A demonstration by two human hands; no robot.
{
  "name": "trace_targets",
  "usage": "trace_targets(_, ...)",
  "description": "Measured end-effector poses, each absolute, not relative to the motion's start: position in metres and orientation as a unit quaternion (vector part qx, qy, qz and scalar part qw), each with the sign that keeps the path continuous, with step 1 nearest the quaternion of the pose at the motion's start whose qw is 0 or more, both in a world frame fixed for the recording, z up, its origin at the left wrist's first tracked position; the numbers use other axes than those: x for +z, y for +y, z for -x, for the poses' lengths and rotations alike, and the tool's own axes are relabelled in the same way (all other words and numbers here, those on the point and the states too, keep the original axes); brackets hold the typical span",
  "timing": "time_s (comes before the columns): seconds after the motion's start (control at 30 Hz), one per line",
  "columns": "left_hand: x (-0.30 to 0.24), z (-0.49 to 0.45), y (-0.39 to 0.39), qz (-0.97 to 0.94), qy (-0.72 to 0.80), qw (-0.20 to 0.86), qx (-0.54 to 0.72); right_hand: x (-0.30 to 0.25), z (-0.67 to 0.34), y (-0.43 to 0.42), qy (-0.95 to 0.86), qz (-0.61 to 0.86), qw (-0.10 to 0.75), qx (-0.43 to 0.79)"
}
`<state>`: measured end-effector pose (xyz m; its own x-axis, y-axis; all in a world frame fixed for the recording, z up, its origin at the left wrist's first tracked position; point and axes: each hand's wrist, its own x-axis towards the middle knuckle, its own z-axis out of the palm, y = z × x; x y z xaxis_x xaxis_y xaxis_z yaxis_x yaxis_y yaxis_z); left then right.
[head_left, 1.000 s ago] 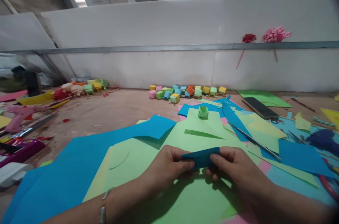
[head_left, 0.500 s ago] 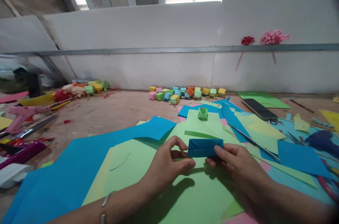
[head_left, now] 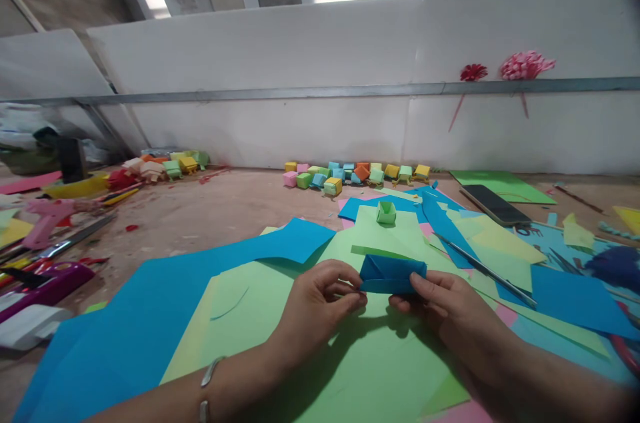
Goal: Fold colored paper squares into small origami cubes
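Observation:
A folded piece of blue paper [head_left: 387,275], long and narrow with a diagonal crease, is held level above the green sheets. My right hand [head_left: 453,306] pinches its right end, thumb in front and fingers behind. At the left end, my left hand [head_left: 320,306] has its curled fingers against the paper's edge, the thumb just below. Beneath both hands lies a light green paper sheet [head_left: 295,356]. A small open green paper box [head_left: 386,212] sits on the paper beyond the hands.
Blue paper sheets [head_left: 125,316] spread to the left. Several small coloured paper boxes [head_left: 333,186] line the wall. A metal pen-like tool [head_left: 487,273] and a phone [head_left: 494,204] lie to the right. A pink glue gun [head_left: 47,220] and a purple tool [head_left: 47,290] are at the left.
The blue paper has tilted slightly between my hands, and its diagonal crease shows more. My left fingers have closed in on its left end. The whole view has shifted a little.

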<state>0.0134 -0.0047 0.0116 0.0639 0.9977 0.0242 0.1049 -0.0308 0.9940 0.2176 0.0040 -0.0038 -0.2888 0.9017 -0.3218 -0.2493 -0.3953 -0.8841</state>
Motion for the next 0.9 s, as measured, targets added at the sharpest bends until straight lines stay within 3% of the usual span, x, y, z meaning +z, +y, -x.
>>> trace_targets(0.17,0.0154,-0.0116,-0.0044,-0.602,0.507,0.426,0.446,-0.0045,-0.2181,0.0031,-0.38,0.437,0.4,0.711)
trace_targets(0.33,0.0124,-0.0108,-0.0044,-0.513,0.511,0.551,0.415,-0.0057,-0.2167,0.0031,-0.389,0.44,0.399,0.704)
trace_targets(0.5,0.0146,-0.0107,-0.0058,-0.614,0.501,0.43,0.432,-0.0052,-0.2162,0.001,-0.384,0.457,0.394,0.699)
trace_targets(0.9,0.0124,-0.0104,-0.0062,-0.571,0.529,0.433,0.456,-0.0014,-0.2134,-0.0047,-0.421,0.466,0.386,0.676)
